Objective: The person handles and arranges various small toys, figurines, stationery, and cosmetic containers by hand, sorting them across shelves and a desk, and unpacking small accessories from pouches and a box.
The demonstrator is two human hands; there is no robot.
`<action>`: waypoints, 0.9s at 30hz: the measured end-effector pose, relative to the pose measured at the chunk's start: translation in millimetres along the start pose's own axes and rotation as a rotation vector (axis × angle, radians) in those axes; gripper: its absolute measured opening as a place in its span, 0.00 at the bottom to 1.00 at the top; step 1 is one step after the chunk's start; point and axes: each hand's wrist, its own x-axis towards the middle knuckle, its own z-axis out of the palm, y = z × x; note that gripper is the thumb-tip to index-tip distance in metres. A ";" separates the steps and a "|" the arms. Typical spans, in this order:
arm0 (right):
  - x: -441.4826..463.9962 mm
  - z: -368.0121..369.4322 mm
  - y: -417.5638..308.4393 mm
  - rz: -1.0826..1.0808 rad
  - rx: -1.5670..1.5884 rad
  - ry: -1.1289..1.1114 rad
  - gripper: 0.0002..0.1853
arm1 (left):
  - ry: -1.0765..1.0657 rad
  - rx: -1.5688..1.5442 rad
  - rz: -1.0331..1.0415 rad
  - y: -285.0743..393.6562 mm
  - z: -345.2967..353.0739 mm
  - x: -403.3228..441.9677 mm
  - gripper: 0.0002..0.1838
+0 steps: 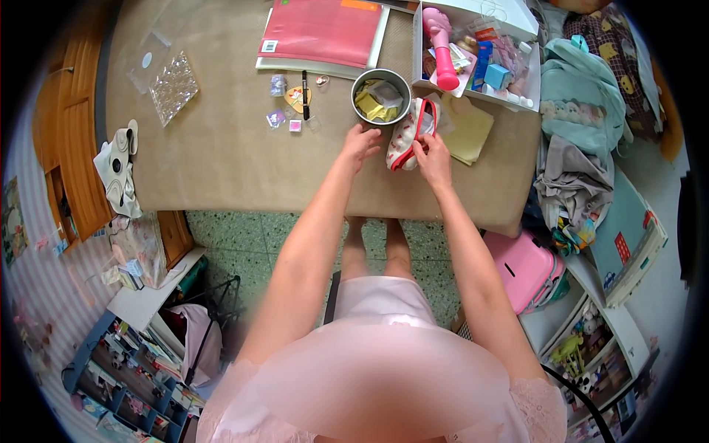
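Observation:
A white pouch with red marks and a red zip edge stands near the table's front, its top parted. My right hand grips the pouch by its red edge on the right side. Just left of the pouch, my left hand has its fingers apart and holds nothing. Directly beyond that hand is a round metal tin with crumpled yellow and whitish wrappers inside. Yellow paper sheets lie to the right of the pouch, partly behind it. What the pouch contains is mostly hidden.
A white box of small items, including a pink handheld device, stands at the back right. Left of the tin lie a black pen and small stickers. Red folders and a clear plastic packet lie farther off.

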 end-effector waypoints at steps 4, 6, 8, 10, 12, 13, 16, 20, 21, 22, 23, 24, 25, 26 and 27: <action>11.8 -0.9 -5.2 -0.004 -0.046 -0.047 0.08 | 0.560 0.549 0.345 -17.7 -66.1 52.9 0.24; 11.1 -0.8 -9.9 0.016 -0.038 -0.067 0.10 | 0.753 0.625 0.476 21.6 -81.9 41.0 0.23; 7.2 1.7 -11.6 0.041 -0.019 -0.024 0.11 | 0.906 0.747 0.508 54.1 -95.5 44.8 0.24; -0.8 3.2 -9.0 0.021 -0.013 0.012 0.13 | 0.951 0.787 0.596 75.7 -119.0 64.2 0.29; -7.0 2.7 -10.9 0.004 -0.010 0.053 0.14 | 0.974 0.883 0.646 89.6 -142.7 88.5 0.30; -10.3 0.3 -12.9 -0.035 -0.023 0.090 0.16 | 0.994 0.975 0.693 91.5 -152.6 99.3 0.31; -16.0 -2.4 -13.3 -0.093 -0.035 0.130 0.18 | 0.934 1.101 0.529 101.6 -162.1 109.3 0.34; -16.7 -7.8 -34.8 -0.264 -0.180 0.248 0.18 | 0.860 0.815 0.523 96.5 -180.4 117.1 0.35; -16.4 -7.8 -42.6 -0.325 -0.196 0.234 0.18 | 0.866 0.815 0.523 94.8 -177.9 107.2 0.35; -15.9 -3.7 -51.9 -0.328 -0.191 0.232 0.18 | 0.768 0.607 0.583 84.9 -172.5 94.7 0.33; -16.4 3.8 -64.1 -0.327 -0.093 0.057 0.17 | 0.667 0.400 0.637 74.6 -163.0 77.5 0.32; -17.2 13.2 -76.4 -0.324 0.002 -0.119 0.17 | 0.661 0.401 0.678 64.6 -148.7 58.1 0.29; -16.2 27.0 -88.3 -0.355 0.015 -0.173 0.17 | 0.712 0.425 0.724 50.6 -141.3 42.2 0.27; -12.9 43.3 -98.5 -0.388 0.027 -0.227 0.17 | 0.710 0.235 0.676 32.7 -147.8 41.6 0.27; -8.2 59.9 -105.7 -0.394 0.025 -0.231 0.17 | 0.703 0.045 0.624 20.5 -150.6 36.1 0.27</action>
